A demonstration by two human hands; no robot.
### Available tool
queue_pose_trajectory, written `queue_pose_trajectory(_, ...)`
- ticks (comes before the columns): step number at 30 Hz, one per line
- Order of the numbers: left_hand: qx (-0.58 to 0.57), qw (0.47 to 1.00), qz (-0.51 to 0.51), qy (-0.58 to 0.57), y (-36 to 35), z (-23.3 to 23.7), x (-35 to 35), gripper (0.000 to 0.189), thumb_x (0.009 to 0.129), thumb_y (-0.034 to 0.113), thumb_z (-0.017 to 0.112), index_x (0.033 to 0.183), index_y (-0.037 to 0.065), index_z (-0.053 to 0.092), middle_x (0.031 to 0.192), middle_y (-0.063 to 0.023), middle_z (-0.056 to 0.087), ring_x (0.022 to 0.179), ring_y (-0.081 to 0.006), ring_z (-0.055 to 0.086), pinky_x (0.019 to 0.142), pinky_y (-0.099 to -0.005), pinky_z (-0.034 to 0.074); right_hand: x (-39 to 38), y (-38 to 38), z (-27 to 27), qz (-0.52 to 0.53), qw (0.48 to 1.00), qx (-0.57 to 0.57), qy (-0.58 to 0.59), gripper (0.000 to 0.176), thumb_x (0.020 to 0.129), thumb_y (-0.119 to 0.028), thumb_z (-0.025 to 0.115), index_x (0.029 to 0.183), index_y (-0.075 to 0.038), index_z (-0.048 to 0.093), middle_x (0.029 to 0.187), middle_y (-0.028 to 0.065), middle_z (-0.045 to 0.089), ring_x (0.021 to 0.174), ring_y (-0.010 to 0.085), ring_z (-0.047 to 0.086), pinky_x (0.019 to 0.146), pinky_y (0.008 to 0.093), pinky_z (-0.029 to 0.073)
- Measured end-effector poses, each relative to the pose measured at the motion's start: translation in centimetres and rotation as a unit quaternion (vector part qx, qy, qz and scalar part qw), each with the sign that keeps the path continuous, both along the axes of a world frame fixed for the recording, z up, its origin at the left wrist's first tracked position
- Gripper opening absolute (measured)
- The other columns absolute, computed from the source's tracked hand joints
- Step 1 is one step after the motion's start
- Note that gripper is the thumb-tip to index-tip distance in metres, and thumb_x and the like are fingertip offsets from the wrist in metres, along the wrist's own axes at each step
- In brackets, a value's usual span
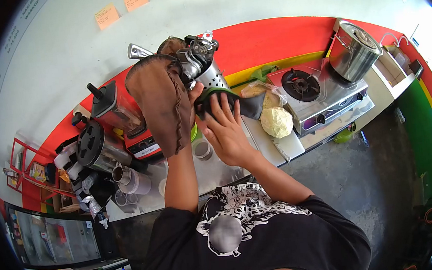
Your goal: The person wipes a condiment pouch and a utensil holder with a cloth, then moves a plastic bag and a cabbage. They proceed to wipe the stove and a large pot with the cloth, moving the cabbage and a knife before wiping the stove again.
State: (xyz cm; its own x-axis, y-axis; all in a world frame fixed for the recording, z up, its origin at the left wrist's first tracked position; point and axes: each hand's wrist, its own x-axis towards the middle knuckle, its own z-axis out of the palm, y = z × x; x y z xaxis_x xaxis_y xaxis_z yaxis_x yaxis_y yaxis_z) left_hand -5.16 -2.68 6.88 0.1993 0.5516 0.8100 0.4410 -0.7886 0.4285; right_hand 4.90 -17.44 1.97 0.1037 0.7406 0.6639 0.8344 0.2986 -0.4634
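A perforated metal utensil holder is in front of me, crowded with metal kitchen tools and brown cloth strainers. My left hand grips its left side; the larger strainer hangs over that wrist and hides most of the fingers. My right hand presses a dark cloth against the lower part of the holder, its fingers spread over the fabric. Under my hands, a clear cup stands on the metal counter. Whether the holder's base touches anything is hidden.
To the right are a cabbage on a white board, a gas stove and a large steel pot. A red blender, a black-lidded container and a metal tumbler crowd the left.
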Motion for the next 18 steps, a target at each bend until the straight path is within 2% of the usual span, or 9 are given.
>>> queue_pose_trajectory(2, 0.015, 0.994, 0.072, 0.085, -0.4, 0.0, -0.2, 0.086, 0.089, 0.048, 0.079, 0.153, 0.002, 0.045, 0.156, -0.0141, 0.047, 0.146, -0.0318, 0.038, 0.126, -0.0428, 0.022, 0.1, 0.5, -0.3, -0.045, 0.996, 0.01, -0.071, 0.042, 0.101, -0.021, 0.061, 0.143, -0.018, 0.063, 0.164, 0.0129, 0.041, 0.153, 0.0429, 0.032, 0.117, 0.0663, 0.024)
queue_pose_trajectory(4, -0.093, 0.984, -0.107, -0.105, -1.0, -0.4, 0.5, 0.087, 0.091, 0.047, 0.077, 0.156, 0.003, 0.041, 0.158, -0.0151, 0.045, 0.147, -0.0322, 0.037, 0.126, -0.0432, 0.02, 1.2, 1.6, -0.5, -0.034, 0.996, 0.049, -0.063, 0.042, 0.1, -0.019, 0.062, 0.142, -0.017, 0.064, 0.163, 0.0127, 0.042, 0.152, 0.0431, 0.034, 0.115, 0.0653, 0.027)
queue_pose_trajectory(8, -0.161, 0.947, -0.181, -0.211, -1.4, -0.7, 1.3, 0.087, 0.091, 0.044, 0.078, 0.157, 0.003, 0.039, 0.159, -0.0171, 0.044, 0.148, -0.0332, 0.036, 0.127, -0.0436, 0.02, 2.2, 3.2, -1.1, -0.019, 0.99, 0.126, -0.052, 0.041, 0.097, -0.016, 0.066, 0.138, -0.014, 0.066, 0.161, 0.0167, 0.044, 0.15, 0.0445, 0.037, 0.113, 0.059, 0.033)
queue_pose_trajectory(10, -0.065, 0.998, -0.021, -0.015, -1.5, -0.3, 0.5, 0.088, 0.089, 0.043, 0.079, 0.157, 0.005, 0.039, 0.159, -0.0156, 0.045, 0.148, -0.034, 0.035, 0.127, -0.0438, 0.02, 2.2, 4.3, -1.8, -0.019, 0.983, 0.183, -0.025, 0.054, 0.096, -0.017, 0.066, 0.146, -0.001, 0.054, 0.161, 0.0265, 0.039, 0.149, 0.0477, 0.035, 0.116, 0.0546, 0.033)
queue_pose_trajectory(11, -0.067, 0.997, -0.02, -0.014, -1.3, -0.1, 0.1, 0.088, 0.089, 0.043, 0.079, 0.157, 0.005, 0.039, 0.159, -0.0156, 0.045, 0.148, -0.034, 0.035, 0.127, -0.0438, 0.02, 2.2, 4.9, -2.2, -0.017, 0.983, 0.181, -0.024, 0.054, 0.096, -0.017, 0.066, 0.146, -0.001, 0.054, 0.161, 0.0265, 0.039, 0.149, 0.0477, 0.035, 0.116, 0.0546, 0.033)
queue_pose_trajectory(13, 0.053, 0.987, 0.05, 0.146, -0.6, 0.1, -0.8, 0.091, 0.08, 0.052, 0.085, 0.152, 0.008, 0.048, 0.151, -0.014, 0.051, 0.143, -0.0365, 0.041, 0.121, -0.05, 0.03, 1.7, 5.3, -2.6, -0.019, 0.965, 0.19, 0.18, 0.066, 0.099, -0.019, 0.061, 0.154, 0.007, 0.037, 0.161, 0.031, 0.034, 0.15, 0.0491, 0.033, 0.121, 0.0527, 0.028)
queue_pose_trajectory(14, 0.068, 0.995, -0.009, 0.076, -0.8, -0.2, -0.7, 0.089, 0.077, 0.053, 0.086, 0.146, 0.008, 0.053, 0.14, -0.0137, 0.058, 0.134, -0.0365, 0.049, 0.112, -0.0493, 0.038, 1.8, 5.1, -2.8, 0.011, 0.956, 0.143, 0.256, 0.068, 0.103, -0.021, 0.055, 0.158, 0.009, 0.027, 0.161, 0.0325, 0.032, 0.15, 0.0481, 0.032, 0.125, 0.0492, 0.024)
queue_pose_trajectory(15, 0.065, 0.995, -0.008, 0.075, -1.8, 0.4, -0.3, 0.089, 0.077, 0.053, 0.086, 0.146, 0.008, 0.053, 0.14, -0.0137, 0.058, 0.134, -0.0365, 0.049, 0.112, -0.0493, 0.038, 2.1, 5.0, -2.6, 0.024, 0.957, 0.138, 0.255, 0.068, 0.106, -0.025, 0.051, 0.159, 0.009, 0.027, 0.161, 0.0301, 0.034, 0.151, 0.0433, 0.033, 0.125, 0.0478, 0.024)
queue_pose_trajectory(18, -0.069, 0.961, 0.152, 0.221, -5.2, 4.4, 0.9, 0.082, 0.072, 0.047, 0.089, 0.136, 0.008, 0.056, 0.123, -0.0087, 0.065, 0.118, -0.0321, 0.056, 0.105, -0.0448, 0.042, 3.6, 5.6, -3.0, 0.062, 0.937, 0.125, 0.322, 0.068, 0.106, -0.026, 0.052, 0.16, 0.006, 0.026, 0.155, 0.0266, 0.044, 0.144, 0.0382, 0.045, 0.12, 0.045, 0.033)
